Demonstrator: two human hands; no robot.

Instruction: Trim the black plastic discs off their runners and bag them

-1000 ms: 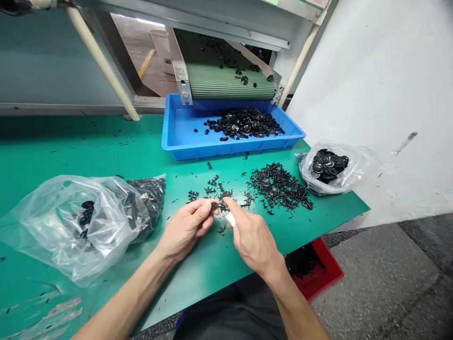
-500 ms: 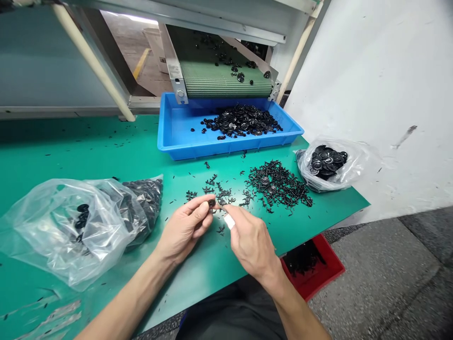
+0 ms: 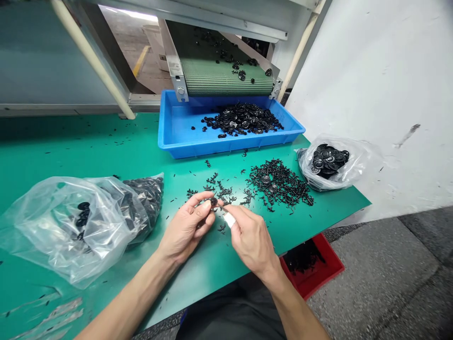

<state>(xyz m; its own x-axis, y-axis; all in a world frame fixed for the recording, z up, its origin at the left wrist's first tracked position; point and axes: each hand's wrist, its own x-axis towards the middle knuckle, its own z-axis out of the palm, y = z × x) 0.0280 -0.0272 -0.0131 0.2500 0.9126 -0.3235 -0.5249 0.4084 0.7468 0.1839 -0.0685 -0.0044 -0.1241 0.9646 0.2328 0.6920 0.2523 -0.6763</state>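
My left hand pinches a small round black plastic part between thumb and fingertips, above the green table. In my right hand is a small thin-bladed knife with a white grip; its tip meets or nearly meets the part's edge, and most of the tool is hidden by the fingers. Branched black plastic scraps lie just beyond both hands. Farther right spreads a heap of thin black scraps, with a couple of round discs among them.
A blue tray of black parts stands under the green conveyor belt. On the left sits a clear plastic bag of black parts; another bag with black discs is at right. Below the table edge is a red bin with black scraps.
The round black part has turned a little in my left fingertips. Both hands stay almost in place, and the view has shifted slightly.
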